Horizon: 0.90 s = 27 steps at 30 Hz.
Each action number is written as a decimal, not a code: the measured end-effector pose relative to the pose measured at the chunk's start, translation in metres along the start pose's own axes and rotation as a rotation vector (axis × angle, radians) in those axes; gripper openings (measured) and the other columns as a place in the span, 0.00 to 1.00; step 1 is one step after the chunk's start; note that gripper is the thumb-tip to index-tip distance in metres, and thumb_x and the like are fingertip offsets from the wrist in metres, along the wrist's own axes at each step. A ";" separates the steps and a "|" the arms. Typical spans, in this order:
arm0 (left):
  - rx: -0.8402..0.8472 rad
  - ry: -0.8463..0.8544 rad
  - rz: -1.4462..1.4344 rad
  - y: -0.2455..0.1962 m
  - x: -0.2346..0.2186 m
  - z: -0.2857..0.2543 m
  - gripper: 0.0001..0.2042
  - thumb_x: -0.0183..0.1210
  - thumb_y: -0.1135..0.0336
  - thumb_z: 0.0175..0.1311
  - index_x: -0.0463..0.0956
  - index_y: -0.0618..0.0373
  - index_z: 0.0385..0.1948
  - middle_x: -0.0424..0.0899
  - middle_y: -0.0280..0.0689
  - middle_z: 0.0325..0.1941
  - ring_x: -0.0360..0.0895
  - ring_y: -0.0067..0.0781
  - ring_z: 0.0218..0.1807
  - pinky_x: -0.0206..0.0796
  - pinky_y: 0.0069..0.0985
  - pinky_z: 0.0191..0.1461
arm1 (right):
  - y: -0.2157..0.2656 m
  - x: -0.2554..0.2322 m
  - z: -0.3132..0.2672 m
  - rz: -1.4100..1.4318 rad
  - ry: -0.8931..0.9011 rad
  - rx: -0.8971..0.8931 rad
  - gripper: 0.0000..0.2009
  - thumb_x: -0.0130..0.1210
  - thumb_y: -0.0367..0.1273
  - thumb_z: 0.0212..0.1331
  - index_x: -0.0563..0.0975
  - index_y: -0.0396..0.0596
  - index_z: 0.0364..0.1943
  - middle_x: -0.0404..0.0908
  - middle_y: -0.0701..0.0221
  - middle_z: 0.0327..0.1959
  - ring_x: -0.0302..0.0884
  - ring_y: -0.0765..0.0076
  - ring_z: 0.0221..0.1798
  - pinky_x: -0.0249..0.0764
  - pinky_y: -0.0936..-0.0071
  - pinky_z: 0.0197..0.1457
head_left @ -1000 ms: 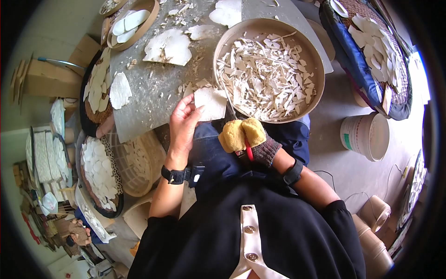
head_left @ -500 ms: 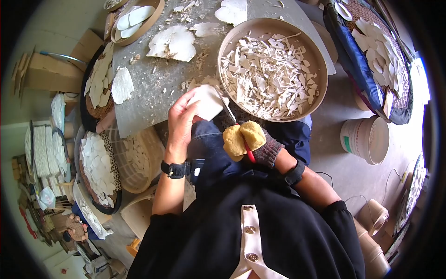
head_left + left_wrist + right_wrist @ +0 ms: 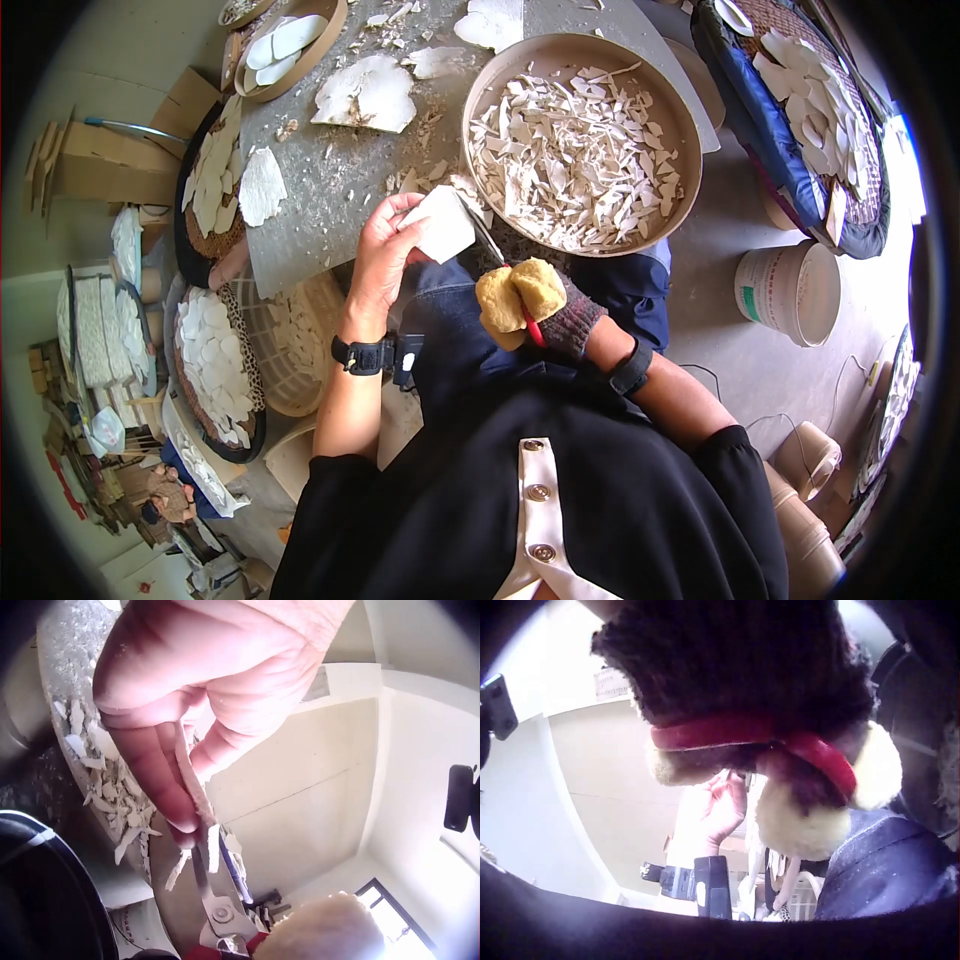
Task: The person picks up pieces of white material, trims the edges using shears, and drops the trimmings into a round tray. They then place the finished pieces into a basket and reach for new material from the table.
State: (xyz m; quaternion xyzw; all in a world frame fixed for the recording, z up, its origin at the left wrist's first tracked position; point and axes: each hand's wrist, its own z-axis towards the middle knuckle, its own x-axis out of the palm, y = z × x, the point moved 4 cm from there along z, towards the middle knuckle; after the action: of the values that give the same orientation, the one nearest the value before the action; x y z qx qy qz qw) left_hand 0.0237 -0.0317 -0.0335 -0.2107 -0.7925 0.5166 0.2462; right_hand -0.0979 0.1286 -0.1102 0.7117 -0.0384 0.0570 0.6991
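Note:
My bare left hand (image 3: pixel 385 250) pinches a flat white piece (image 3: pixel 447 228) between thumb and fingers, just off the near table edge. Seen from the left wrist, the piece stands edge-on between the fingertips. My right hand (image 3: pixel 575 320), in a dark knitted glove, grips red-handled scissors (image 3: pixel 221 913). Their blades meet the right edge of the piece. Yellow sponge padding (image 3: pixel 538 288) surrounds the handles and hides most of the right fingers. In the right wrist view the red handles (image 3: pixel 712 733) cross the glove.
A round tray (image 3: pixel 560 52) of white scraps sits on the grey table (image 3: pixel 300 215), right beside the blades. Larger white sheets (image 3: pixel 368 95) and crumbs lie left of it. A white bucket (image 3: pixel 780 290) stands on the floor at right; trays of white pieces (image 3: pixel 212 365) stand at left.
The white piece has turned and tilted in my left fingers, its right edge now slanting along the scissor blades. The right hand has shifted only slightly.

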 end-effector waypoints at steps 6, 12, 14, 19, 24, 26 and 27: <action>-0.017 0.208 0.157 -0.003 0.008 -0.006 0.18 0.56 0.75 0.57 0.67 0.62 0.51 0.80 0.38 0.40 0.78 0.20 0.38 0.73 0.20 0.42 | 0.019 0.004 0.002 0.508 -0.043 0.003 0.09 0.48 0.33 0.61 0.74 0.42 0.38 0.78 0.62 0.37 0.76 0.59 0.41 0.72 0.68 0.44; 0.318 -0.214 -0.076 0.010 0.014 -0.014 0.20 0.57 0.74 0.57 0.65 0.62 0.52 0.78 0.41 0.42 0.78 0.27 0.39 0.74 0.23 0.43 | 0.017 0.004 0.004 0.103 0.020 -0.024 0.10 0.48 0.33 0.62 0.75 0.42 0.39 0.79 0.63 0.39 0.77 0.61 0.41 0.73 0.70 0.45; 0.346 -0.267 -0.090 0.014 0.016 -0.013 0.20 0.56 0.74 0.58 0.65 0.62 0.53 0.78 0.42 0.44 0.79 0.28 0.39 0.75 0.23 0.40 | 0.019 0.008 0.003 0.050 0.031 0.030 0.10 0.48 0.32 0.62 0.75 0.39 0.40 0.80 0.64 0.39 0.78 0.67 0.42 0.73 0.73 0.47; 0.225 -0.138 -0.024 -0.001 0.021 -0.015 0.19 0.52 0.72 0.61 0.64 0.61 0.55 0.77 0.41 0.46 0.80 0.31 0.39 0.76 0.23 0.35 | 0.030 0.008 0.000 -0.264 0.038 -0.080 0.11 0.54 0.33 0.54 0.75 0.43 0.39 0.79 0.61 0.36 0.77 0.57 0.39 0.74 0.68 0.43; 0.135 -0.123 -0.025 -0.002 0.021 -0.015 0.20 0.55 0.70 0.59 0.66 0.63 0.53 0.80 0.40 0.41 0.81 0.31 0.35 0.74 0.20 0.33 | 0.024 0.011 -0.001 -0.264 0.011 -0.052 0.11 0.48 0.32 0.62 0.77 0.38 0.37 0.81 0.64 0.35 0.79 0.71 0.38 0.74 0.75 0.42; 0.119 -0.117 -0.021 0.000 0.022 -0.016 0.19 0.56 0.70 0.58 0.67 0.63 0.52 0.80 0.40 0.39 0.81 0.30 0.34 0.74 0.19 0.33 | 0.021 0.012 -0.003 -0.174 0.016 0.008 0.11 0.47 0.33 0.62 0.77 0.38 0.37 0.81 0.63 0.35 0.79 0.73 0.37 0.74 0.75 0.41; 0.118 -0.117 -0.015 0.002 0.022 -0.017 0.19 0.56 0.70 0.58 0.67 0.64 0.52 0.80 0.40 0.38 0.81 0.30 0.34 0.73 0.19 0.32 | 0.023 0.012 -0.005 -0.247 0.023 -0.012 0.12 0.47 0.33 0.62 0.77 0.38 0.37 0.81 0.63 0.35 0.79 0.74 0.37 0.74 0.76 0.40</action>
State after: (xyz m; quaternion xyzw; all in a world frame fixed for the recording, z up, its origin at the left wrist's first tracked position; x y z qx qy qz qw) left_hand 0.0171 -0.0063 -0.0253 -0.1595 -0.7753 0.5719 0.2153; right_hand -0.0894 0.1338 -0.0858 0.7060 0.0570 -0.0216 0.7056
